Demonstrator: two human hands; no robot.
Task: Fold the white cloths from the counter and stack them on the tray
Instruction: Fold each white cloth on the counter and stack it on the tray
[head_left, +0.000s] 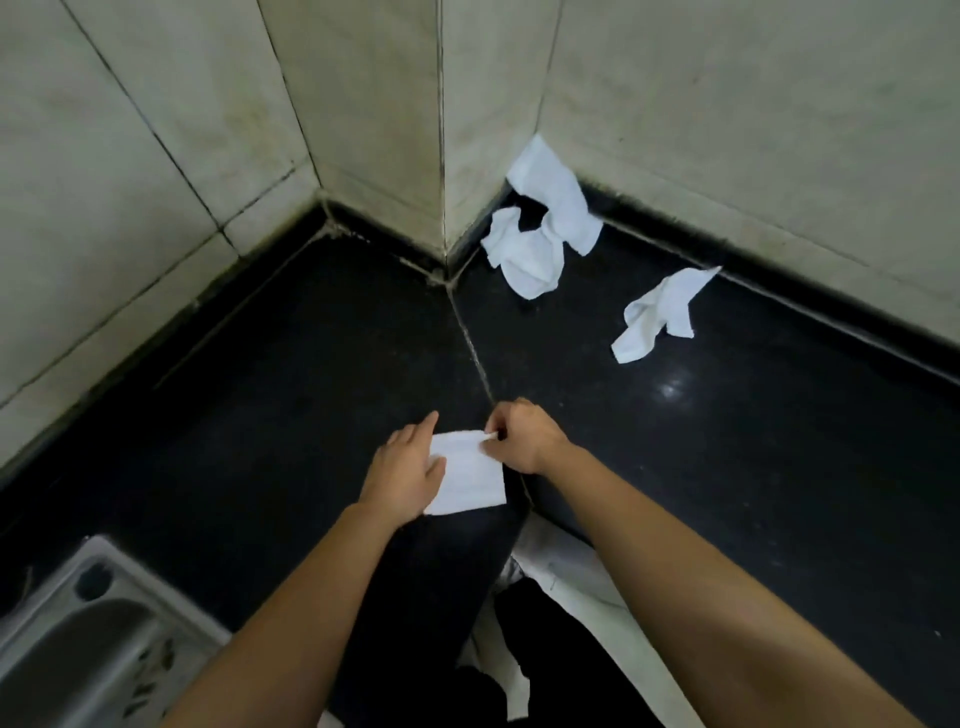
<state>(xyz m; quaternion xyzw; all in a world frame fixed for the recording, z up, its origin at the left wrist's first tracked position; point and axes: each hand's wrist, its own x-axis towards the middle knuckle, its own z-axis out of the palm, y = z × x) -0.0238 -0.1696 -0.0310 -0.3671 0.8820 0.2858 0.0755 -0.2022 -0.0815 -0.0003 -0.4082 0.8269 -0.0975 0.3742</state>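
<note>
A small folded white cloth (470, 475) lies flat on the black counter (291, 395) in front of me. My left hand (408, 467) rests on its left edge with fingers straight. My right hand (522, 436) pinches the cloth's top right corner. Crumpled white cloths (540, 223) lie in the far corner against the wall. Another crumpled white cloth (657, 314) lies to their right. No tray is in view.
Beige tiled walls (363, 130) enclose the counter on the left and back, with a jutting corner in the middle. A steel sink (83, 644) sits at the lower left. The counter's front edge runs near my body at the bottom.
</note>
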